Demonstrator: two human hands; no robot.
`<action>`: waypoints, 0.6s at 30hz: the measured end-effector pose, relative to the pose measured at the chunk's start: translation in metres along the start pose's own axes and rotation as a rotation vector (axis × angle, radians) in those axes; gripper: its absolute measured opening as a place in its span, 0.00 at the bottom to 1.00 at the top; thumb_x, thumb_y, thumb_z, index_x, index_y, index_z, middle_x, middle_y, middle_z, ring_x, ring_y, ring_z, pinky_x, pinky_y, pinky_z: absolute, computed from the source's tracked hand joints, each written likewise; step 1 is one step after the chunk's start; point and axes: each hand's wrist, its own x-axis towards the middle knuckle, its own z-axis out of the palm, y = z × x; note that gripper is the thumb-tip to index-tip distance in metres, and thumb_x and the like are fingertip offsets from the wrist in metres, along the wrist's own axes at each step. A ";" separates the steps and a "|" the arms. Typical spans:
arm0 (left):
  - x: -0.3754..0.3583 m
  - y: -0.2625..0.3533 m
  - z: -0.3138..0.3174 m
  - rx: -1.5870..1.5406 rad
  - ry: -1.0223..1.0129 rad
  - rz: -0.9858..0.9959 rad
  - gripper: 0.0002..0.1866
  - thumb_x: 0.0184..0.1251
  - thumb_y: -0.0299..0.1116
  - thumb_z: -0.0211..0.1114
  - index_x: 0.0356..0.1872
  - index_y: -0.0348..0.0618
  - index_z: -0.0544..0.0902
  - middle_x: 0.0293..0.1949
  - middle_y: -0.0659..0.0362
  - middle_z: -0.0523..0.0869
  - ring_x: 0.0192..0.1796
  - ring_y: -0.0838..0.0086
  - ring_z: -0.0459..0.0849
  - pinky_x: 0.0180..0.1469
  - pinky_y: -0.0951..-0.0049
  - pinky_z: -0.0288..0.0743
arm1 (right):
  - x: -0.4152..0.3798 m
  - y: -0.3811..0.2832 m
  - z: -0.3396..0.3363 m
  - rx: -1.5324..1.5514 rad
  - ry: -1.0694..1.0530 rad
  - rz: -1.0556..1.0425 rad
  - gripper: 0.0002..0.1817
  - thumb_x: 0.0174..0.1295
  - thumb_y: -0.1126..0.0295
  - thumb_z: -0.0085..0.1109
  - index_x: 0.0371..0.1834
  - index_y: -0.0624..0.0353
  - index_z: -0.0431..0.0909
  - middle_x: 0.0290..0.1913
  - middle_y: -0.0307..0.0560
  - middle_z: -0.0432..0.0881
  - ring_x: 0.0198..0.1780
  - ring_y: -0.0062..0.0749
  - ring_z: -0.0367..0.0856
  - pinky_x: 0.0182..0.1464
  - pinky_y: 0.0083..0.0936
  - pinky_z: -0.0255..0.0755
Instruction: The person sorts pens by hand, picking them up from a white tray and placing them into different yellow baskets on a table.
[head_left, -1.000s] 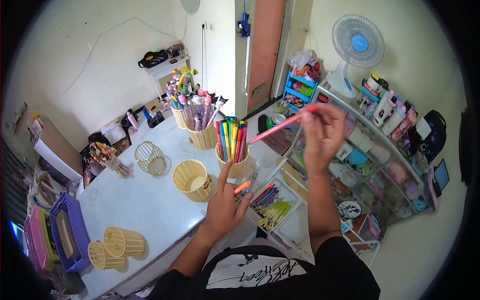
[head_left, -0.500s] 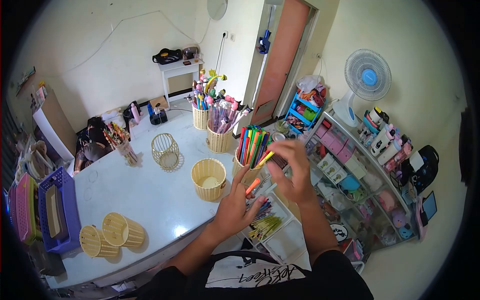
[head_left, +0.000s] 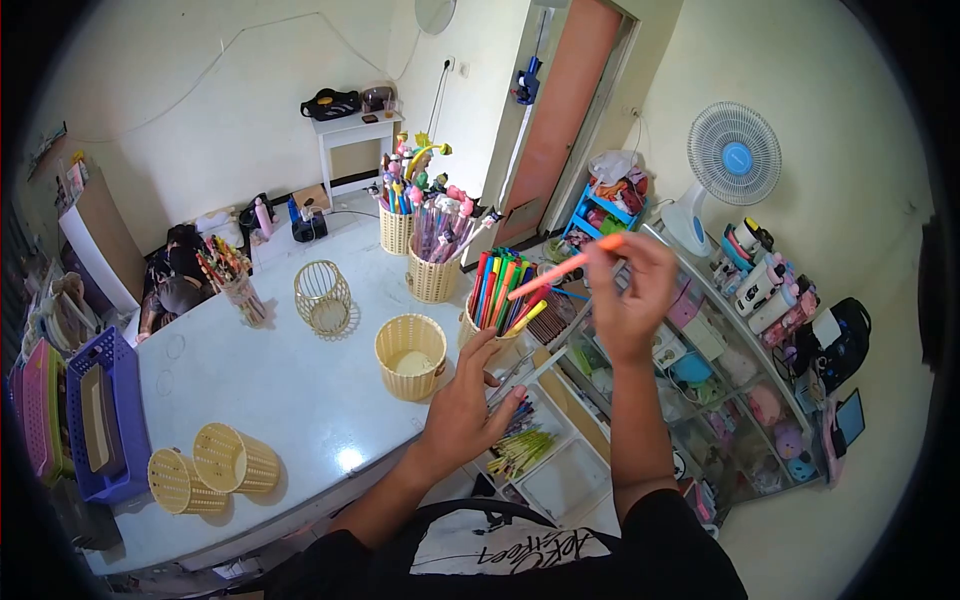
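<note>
An orange felt-tip marker [head_left: 548, 275] is pinched in the raised fingers of my right hand [head_left: 634, 295], its tip slanting down to the left over other markers. Below it, a woven cream basket [head_left: 470, 333] is packed with upright felt-tip markers [head_left: 500, 288] in many colours; a yellow one leans out at the front. My left hand [head_left: 462, 412] is at the near side of this basket, fingers stretched and thumb apart, with nothing held. An open drawer with pencils [head_left: 522, 450] lies under the hands.
Left of my left hand stands a cream basket [head_left: 408, 385], with a wire-frame basket [head_left: 322, 318] behind. Two more baskets [head_left: 238, 470] lie at the front left beside a purple bin [head_left: 110, 420]. Pen-filled baskets [head_left: 432, 282] stand at the back. A glass shelf [head_left: 720, 440] is at right.
The orange marker has passed from my left hand to my right, which has risen up and right with it. My left hand has opened and stays near the marker basket.
</note>
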 end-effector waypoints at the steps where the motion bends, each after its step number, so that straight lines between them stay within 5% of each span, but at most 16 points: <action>1: 0.001 0.000 0.001 0.029 0.007 0.007 0.32 0.63 0.33 0.70 0.63 0.34 0.65 0.68 0.44 0.67 0.39 0.60 0.86 0.39 0.65 0.81 | -0.001 0.007 0.007 -0.108 -0.090 -0.034 0.17 0.56 0.78 0.70 0.45 0.62 0.73 0.38 0.44 0.81 0.39 0.28 0.80 0.39 0.25 0.73; 2: 0.001 -0.001 0.001 0.059 0.014 0.014 0.32 0.62 0.33 0.70 0.63 0.34 0.65 0.67 0.45 0.67 0.39 0.59 0.85 0.38 0.65 0.81 | -0.004 0.015 0.012 -0.109 -0.090 -0.035 0.17 0.56 0.78 0.70 0.45 0.62 0.73 0.38 0.44 0.81 0.39 0.28 0.80 0.39 0.25 0.73; 4: 0.001 -0.002 0.003 0.068 0.026 0.037 0.32 0.62 0.33 0.70 0.63 0.34 0.65 0.67 0.45 0.68 0.39 0.59 0.85 0.39 0.65 0.81 | -0.007 0.025 0.021 -0.297 -0.601 -0.177 0.16 0.55 0.73 0.70 0.44 0.61 0.76 0.44 0.48 0.81 0.46 0.35 0.80 0.47 0.32 0.72; 8: 0.002 -0.005 0.004 0.105 0.024 0.029 0.32 0.62 0.34 0.70 0.64 0.34 0.65 0.66 0.46 0.68 0.40 0.58 0.85 0.40 0.64 0.82 | -0.019 0.015 0.020 -0.333 -0.613 -0.295 0.18 0.54 0.67 0.71 0.45 0.60 0.78 0.53 0.51 0.78 0.55 0.42 0.76 0.56 0.36 0.68; 10: 0.002 -0.003 0.003 0.102 0.032 0.030 0.32 0.62 0.34 0.70 0.64 0.34 0.66 0.66 0.46 0.68 0.40 0.58 0.85 0.40 0.64 0.82 | -0.036 0.022 0.009 -0.062 -0.367 0.085 0.25 0.53 0.61 0.73 0.51 0.60 0.76 0.60 0.53 0.73 0.61 0.43 0.71 0.61 0.37 0.64; 11: 0.003 -0.002 0.003 0.099 0.036 0.037 0.32 0.62 0.34 0.69 0.64 0.34 0.66 0.66 0.45 0.68 0.41 0.57 0.85 0.41 0.64 0.82 | -0.053 0.039 0.006 0.081 -0.328 0.246 0.44 0.45 0.57 0.80 0.64 0.60 0.68 0.65 0.55 0.69 0.64 0.44 0.70 0.65 0.38 0.62; 12: 0.002 -0.001 0.003 0.100 0.036 0.034 0.32 0.62 0.34 0.69 0.64 0.34 0.66 0.66 0.45 0.68 0.41 0.57 0.85 0.41 0.64 0.82 | -0.062 0.050 0.010 0.082 -0.329 0.249 0.44 0.45 0.57 0.80 0.64 0.60 0.68 0.65 0.55 0.69 0.64 0.44 0.70 0.65 0.38 0.62; 15: 0.003 0.000 0.004 0.133 0.010 0.024 0.32 0.62 0.34 0.70 0.64 0.34 0.66 0.66 0.45 0.68 0.42 0.56 0.85 0.41 0.64 0.82 | -0.079 0.077 0.026 0.310 -0.447 0.487 0.73 0.31 0.56 0.87 0.78 0.61 0.40 0.71 0.60 0.60 0.69 0.45 0.67 0.71 0.36 0.59; 18: 0.003 -0.001 0.007 0.158 0.026 0.059 0.33 0.62 0.34 0.70 0.65 0.35 0.65 0.65 0.45 0.68 0.42 0.55 0.85 0.41 0.64 0.82 | -0.053 0.037 0.046 0.365 -0.467 0.624 0.71 0.34 0.56 0.86 0.77 0.62 0.41 0.70 0.60 0.61 0.65 0.45 0.72 0.67 0.34 0.66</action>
